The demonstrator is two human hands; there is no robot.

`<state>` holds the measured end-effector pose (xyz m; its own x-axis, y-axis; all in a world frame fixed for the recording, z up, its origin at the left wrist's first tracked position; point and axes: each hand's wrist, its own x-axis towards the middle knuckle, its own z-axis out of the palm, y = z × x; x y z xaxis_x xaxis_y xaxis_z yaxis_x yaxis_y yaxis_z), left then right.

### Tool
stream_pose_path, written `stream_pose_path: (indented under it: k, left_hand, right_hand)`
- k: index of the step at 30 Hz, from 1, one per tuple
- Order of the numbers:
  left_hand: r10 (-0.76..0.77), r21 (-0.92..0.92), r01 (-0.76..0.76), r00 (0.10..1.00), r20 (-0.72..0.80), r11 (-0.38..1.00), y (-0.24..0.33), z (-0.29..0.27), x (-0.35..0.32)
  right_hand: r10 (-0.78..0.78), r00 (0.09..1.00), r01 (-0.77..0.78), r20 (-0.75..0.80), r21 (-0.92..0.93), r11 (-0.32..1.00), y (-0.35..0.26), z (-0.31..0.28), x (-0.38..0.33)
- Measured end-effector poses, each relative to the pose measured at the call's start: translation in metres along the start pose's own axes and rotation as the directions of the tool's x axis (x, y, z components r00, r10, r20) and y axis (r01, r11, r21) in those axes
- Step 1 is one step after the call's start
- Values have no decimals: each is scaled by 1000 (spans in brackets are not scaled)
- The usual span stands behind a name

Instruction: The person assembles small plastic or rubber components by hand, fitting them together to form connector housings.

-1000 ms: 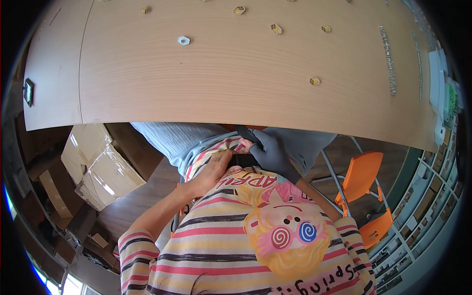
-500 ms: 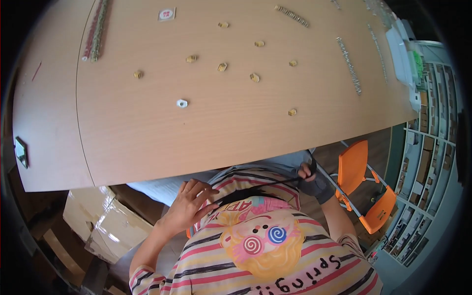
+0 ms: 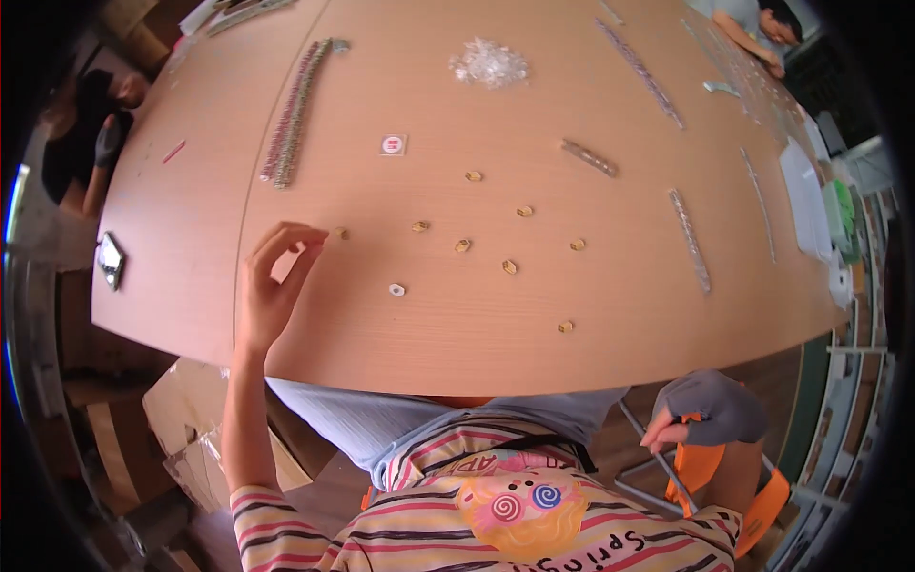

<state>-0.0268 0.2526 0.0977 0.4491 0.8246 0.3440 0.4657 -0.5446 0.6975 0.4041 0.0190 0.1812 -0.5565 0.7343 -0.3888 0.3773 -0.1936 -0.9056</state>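
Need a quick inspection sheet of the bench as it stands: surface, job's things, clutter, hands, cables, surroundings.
Surface: long wooden table, light brown, rounded near edge.
Job's things: small brass-coloured nuts scattered mid-table; one brass nut just beyond the left fingertips; a white nut nearer the edge.
Clutter: long strip of linked parts far left, several thin metal strips on the right, a clear plastic heap, a small square tag.
Hands: left hand raised over the table, fingers curled and empty; right hand, in a grey fingerless glove, below the table edge.
Cables: nothing seen.
Surroundings: cardboard boxes under the table, orange chair, other people at the far corners.
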Motion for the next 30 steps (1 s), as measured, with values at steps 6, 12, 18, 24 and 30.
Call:
stream_pose_path:
  k: [6,12,18,24,30]
  left_hand:
    - [-49,69,33,967,250,997,42,18,-18]
    - [-42,132,15,978,203,991,38,47,-28]
    - [34,103,-61,968,250,993,51,59,-19]
    - [284,-150,-246,891,353,958,61,86,-12]
    - [112,-185,-41,914,390,982,54,87,-1]
  right_hand:
    - [-431,885,233,-174,-636,736,-20,-37,69]
    - [-635,769,337,-75,-797,502,-24,-68,134]
    - [-467,795,76,-386,-702,708,-36,-91,290]
    - [-484,767,3,-421,-753,658,-27,-72,366]
    - [-402,797,-6,-450,-672,740,-39,-84,359]
